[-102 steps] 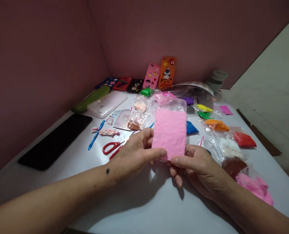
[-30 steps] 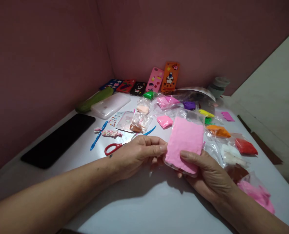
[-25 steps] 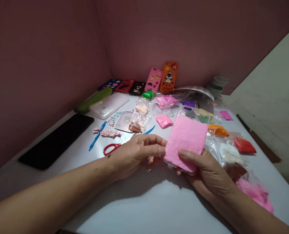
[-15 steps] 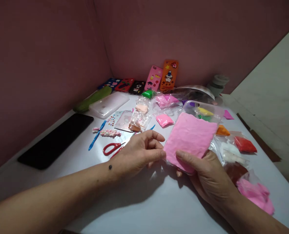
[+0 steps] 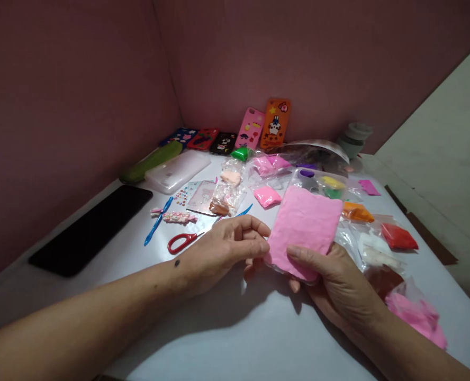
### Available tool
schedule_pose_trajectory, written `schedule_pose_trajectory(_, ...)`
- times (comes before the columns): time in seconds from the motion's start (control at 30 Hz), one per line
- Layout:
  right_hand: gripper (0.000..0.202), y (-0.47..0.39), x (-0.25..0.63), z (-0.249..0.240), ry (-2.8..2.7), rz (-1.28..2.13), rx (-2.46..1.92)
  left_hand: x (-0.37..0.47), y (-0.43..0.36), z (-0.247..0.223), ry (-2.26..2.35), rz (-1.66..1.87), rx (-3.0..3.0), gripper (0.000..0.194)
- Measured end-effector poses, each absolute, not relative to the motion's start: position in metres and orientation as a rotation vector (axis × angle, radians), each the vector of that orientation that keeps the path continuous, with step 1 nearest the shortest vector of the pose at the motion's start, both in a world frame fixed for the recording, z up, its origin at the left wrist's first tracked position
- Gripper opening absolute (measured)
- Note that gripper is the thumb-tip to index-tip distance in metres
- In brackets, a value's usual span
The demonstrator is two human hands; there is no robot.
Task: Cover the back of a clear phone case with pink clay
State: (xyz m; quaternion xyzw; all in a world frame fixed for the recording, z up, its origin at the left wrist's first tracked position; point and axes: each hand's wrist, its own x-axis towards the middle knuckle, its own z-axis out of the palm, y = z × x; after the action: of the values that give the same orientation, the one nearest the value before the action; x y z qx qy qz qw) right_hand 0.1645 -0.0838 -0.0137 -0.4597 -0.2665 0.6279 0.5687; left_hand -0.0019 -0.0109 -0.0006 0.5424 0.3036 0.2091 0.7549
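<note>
A clear phone case (image 5: 312, 180) is coated over most of its face with pink clay (image 5: 304, 227); the end with the camera hole is bare. My right hand (image 5: 338, 280) grips its lower right part, thumb on the clay and fingers underneath. At the left edge, my left hand (image 5: 235, 243) has its thumb and index finger bent together against the clay's lower left side. Red scissors (image 5: 181, 243) lie just beyond my left hand, partly hidden by it.
Decorated cases, including an orange one (image 5: 275, 123), are along the back wall. A black phone-shaped slab (image 5: 92, 227) and blue tool (image 5: 157, 221) lie left. Bagged clay, including red (image 5: 399, 236) and pink (image 5: 415, 317), covers the right side. A clear case (image 5: 177, 171) lies behind.
The clay-covered case has turned slightly and shifted a little left and toward me in my right hand, showing more of its bare end. My left hand remains at its edge.
</note>
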Motion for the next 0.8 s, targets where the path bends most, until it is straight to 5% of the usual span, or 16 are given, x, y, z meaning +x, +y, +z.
schedule_pose_trajectory(0.8, 0.034, -0.0845, 0.1657, -0.0070, -0.514, 1.736, -0.794, -0.0015, -0.0124, -0.0011, 0.610, 0.501, 0.936, 0.017)
